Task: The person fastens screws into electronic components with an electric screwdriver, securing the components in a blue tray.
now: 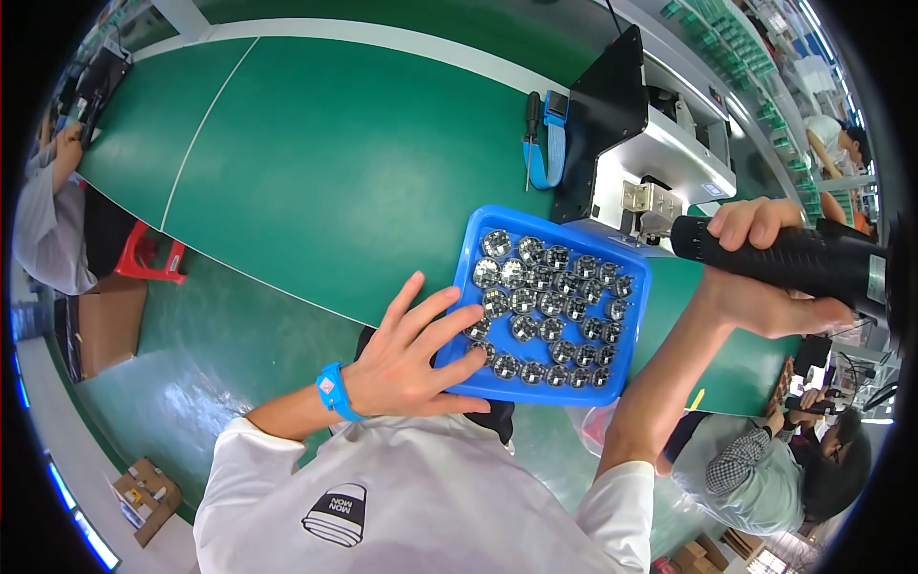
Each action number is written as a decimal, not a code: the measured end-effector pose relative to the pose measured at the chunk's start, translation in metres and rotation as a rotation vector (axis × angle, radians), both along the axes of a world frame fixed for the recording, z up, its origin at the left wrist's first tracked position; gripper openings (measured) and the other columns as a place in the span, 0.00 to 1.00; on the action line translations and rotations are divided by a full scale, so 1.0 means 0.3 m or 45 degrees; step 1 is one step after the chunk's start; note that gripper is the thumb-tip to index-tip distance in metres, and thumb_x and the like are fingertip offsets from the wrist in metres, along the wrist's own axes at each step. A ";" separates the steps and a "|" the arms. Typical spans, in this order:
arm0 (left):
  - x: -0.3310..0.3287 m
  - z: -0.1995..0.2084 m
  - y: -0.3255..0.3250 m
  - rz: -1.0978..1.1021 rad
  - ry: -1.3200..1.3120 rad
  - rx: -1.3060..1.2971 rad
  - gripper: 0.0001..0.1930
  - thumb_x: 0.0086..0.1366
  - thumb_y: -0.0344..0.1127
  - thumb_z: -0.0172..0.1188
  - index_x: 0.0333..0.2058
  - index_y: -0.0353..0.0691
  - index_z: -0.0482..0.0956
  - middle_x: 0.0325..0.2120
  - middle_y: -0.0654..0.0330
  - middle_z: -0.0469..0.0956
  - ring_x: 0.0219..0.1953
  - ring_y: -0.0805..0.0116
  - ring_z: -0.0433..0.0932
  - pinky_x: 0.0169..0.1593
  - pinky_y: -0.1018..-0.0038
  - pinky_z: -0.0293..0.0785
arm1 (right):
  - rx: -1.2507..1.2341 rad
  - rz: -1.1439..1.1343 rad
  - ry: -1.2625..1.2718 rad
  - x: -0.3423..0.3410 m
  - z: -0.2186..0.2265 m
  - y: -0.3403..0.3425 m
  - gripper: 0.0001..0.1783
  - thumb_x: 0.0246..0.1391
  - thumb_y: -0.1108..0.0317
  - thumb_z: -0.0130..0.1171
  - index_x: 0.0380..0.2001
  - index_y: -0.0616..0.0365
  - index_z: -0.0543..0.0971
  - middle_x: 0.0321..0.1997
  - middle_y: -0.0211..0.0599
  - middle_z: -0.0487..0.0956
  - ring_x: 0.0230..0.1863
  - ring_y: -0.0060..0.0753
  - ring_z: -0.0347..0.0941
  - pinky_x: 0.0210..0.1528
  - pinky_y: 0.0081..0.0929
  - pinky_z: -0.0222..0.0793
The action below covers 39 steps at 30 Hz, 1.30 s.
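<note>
My right hand (755, 287) is wrapped around a thick black electric screwdriver (803, 260). The tool lies nearly level, its front end at the small metal fixture (654, 209) of a black and silver machine (617, 143); whether they touch I cannot tell. My left hand (411, 354) is spread over the left edge of a blue tray (643, 316), with a blue band (335, 390) on its wrist. Its fingertips reach the nearest of many small round black and silvery parts (550, 304) in the tray. Nothing shows gripped in that hand.
A screwdriver (532, 129) and a blue strap (550, 158) lie beside the machine on the green table (335, 143). One person (62, 206) is at the far left, another (755, 469) at the lower right. A red stool (151, 256) stands on the floor, near cardboard boxes (110, 325).
</note>
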<state>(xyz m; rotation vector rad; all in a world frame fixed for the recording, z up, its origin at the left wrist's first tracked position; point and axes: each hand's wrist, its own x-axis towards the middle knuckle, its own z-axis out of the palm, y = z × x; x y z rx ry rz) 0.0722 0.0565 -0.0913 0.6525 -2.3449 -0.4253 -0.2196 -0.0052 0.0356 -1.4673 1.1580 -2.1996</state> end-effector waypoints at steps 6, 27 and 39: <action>0.001 -0.002 0.004 0.007 0.015 -0.015 0.27 0.46 0.58 0.74 0.38 0.46 0.80 0.58 0.50 0.70 0.63 0.44 0.64 0.65 0.35 0.57 | -0.099 0.380 -0.103 0.008 -0.010 0.001 0.64 0.44 0.11 0.32 0.62 0.63 0.56 0.20 0.42 0.68 0.14 0.34 0.64 0.19 0.35 0.67; 0.002 0.020 -0.004 -0.008 0.079 0.227 0.27 0.45 0.52 0.74 0.39 0.41 0.80 0.63 0.47 0.64 0.67 0.40 0.58 0.67 0.40 0.55 | -0.039 1.255 -0.083 0.264 -0.176 0.207 0.42 0.55 0.32 0.56 0.59 0.52 0.61 0.19 0.38 0.73 0.12 0.36 0.72 0.13 0.35 0.76; 0.004 0.006 -0.004 -0.010 0.097 0.207 0.26 0.48 0.54 0.72 0.39 0.40 0.81 0.62 0.47 0.64 0.67 0.41 0.57 0.68 0.42 0.55 | 0.035 1.320 -0.007 0.289 -0.174 0.205 0.41 0.53 0.32 0.58 0.56 0.52 0.61 0.20 0.41 0.74 0.14 0.40 0.74 0.14 0.40 0.77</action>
